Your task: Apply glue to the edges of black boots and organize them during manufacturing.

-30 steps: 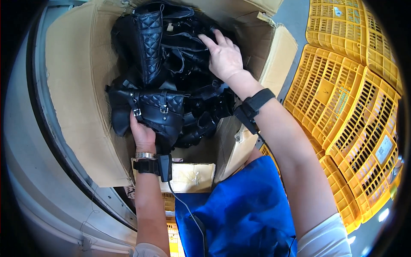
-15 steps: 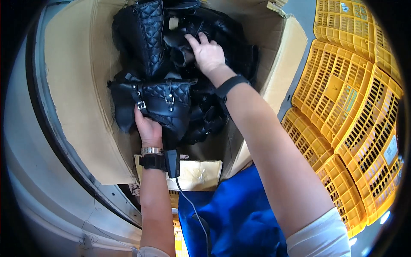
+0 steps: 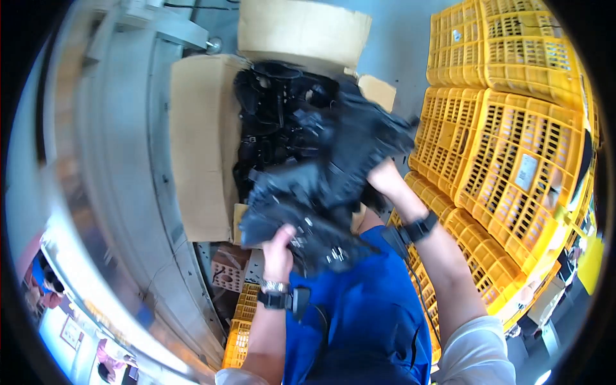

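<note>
My left hand (image 3: 278,251) grips the lower end of a black buckled boot (image 3: 301,212), lifted clear of the cardboard box (image 3: 199,147). My right hand (image 3: 384,179) is mostly hidden under a second black boot (image 3: 366,138) that it holds up beside the first. Both boots are blurred and hang over my blue apron (image 3: 359,314). More black boots (image 3: 273,115) lie inside the open box. Each wrist carries a black strap.
Stacked yellow slatted crates (image 3: 513,128) fill the right side. A grey metal frame (image 3: 122,160) runs down the left of the box. Another yellow crate (image 3: 242,314) and a reddish perforated block (image 3: 228,273) sit below the box.
Both hands have pulled back from inside the box toward my body, lifting the two boots out. The view has swung so the box now sits higher and farther.
</note>
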Available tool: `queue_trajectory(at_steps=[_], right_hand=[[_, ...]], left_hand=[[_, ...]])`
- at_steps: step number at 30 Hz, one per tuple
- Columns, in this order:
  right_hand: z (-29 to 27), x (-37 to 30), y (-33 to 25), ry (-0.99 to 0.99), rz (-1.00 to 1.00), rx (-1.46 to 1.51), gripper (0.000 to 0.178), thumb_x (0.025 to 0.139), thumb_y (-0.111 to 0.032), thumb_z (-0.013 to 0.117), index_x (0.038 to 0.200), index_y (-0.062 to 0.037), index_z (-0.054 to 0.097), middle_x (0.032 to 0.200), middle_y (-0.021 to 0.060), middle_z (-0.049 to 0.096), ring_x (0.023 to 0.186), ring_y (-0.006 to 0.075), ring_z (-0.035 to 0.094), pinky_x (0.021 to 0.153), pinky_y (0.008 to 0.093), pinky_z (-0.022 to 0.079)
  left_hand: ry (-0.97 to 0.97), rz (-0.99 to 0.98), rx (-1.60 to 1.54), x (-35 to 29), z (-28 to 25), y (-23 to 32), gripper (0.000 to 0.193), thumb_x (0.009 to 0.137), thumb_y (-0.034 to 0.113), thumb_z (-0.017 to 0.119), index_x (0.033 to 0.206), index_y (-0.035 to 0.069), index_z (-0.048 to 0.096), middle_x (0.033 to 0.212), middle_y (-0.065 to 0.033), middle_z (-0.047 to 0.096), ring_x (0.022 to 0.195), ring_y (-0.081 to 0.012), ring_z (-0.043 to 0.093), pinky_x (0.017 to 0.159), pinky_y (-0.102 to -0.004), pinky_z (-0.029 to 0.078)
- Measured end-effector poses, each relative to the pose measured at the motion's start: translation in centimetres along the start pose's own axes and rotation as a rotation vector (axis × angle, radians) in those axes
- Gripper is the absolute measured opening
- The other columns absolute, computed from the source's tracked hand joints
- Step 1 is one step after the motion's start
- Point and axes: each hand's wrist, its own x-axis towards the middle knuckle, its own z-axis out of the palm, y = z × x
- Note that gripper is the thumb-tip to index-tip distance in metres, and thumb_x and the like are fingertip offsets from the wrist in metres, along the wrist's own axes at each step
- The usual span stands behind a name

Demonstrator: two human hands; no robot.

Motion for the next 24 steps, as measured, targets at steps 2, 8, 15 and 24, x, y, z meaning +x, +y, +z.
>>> queue_trajectory(at_steps=[2, 8, 15, 24], right_hand=[[-3.4, -7.9, -3.3, 0.160, -0.014, 0.330, 0.036, 0.080, -0.016, 0.059, 0.112, 0.0017, 0.058, 0.119, 0.0164, 0.057, 0.107, 0.0301, 0.055, 0.096, 0.0361, 0.041], [-12.0, -32.2, -15.3, 0.337, 0.230, 0.283, 0.037, 0.080, -0.021, 0.061, 0.109, 0.0014, 0.060, 0.116, 0.0166, 0.059, 0.103, 0.0296, 0.057, 0.094, 0.0359, 0.043], [-13.2, -44.5, -29.1, 0.486, 0.037, 0.064, 0.038, 0.080, -0.023, 0.061, 0.109, 0.0012, 0.061, 0.114, 0.0167, 0.060, 0.102, 0.0291, 0.057, 0.093, 0.0359, 0.043], [-19.8, -42.7, -41.0, 0.347, -0.558, -0.379, 0.039, 0.079, -0.025, 0.062, 0.108, 0.0009, 0.061, 0.113, 0.0168, 0.060, 0.101, 0.0285, 0.058, 0.091, 0.0359, 0.044]], left_hand=[[-0.159, -0.058, 0.154, -7.6, 0.4, 2.4, 0.038, 0.076, 0.004, 0.060, 0.113, 0.002, 0.054, 0.108, -0.0058, 0.059, 0.101, -0.0191, 0.056, 0.090, -0.0332, 0.046], [-0.708, -0.123, 0.321, -24.5, 1.3, 8.0, 0.047, 0.072, 0.007, 0.071, 0.116, 0.003, 0.054, 0.114, -0.0066, 0.057, 0.106, -0.0183, 0.052, 0.097, -0.0344, 0.040], [-1.055, 0.289, 0.525, -31.0, -0.7, 14.0, 0.041, 0.074, 0.019, 0.074, 0.107, 0.002, 0.057, 0.107, -0.0062, 0.058, 0.101, -0.0182, 0.052, 0.093, -0.0322, 0.041], [-0.634, 0.611, 0.229, -38.3, -5.0, 19.9, 0.038, 0.072, 0.008, 0.062, 0.109, 0.000, 0.058, 0.107, -0.0065, 0.059, 0.097, -0.0179, 0.055, 0.089, -0.0309, 0.043]])
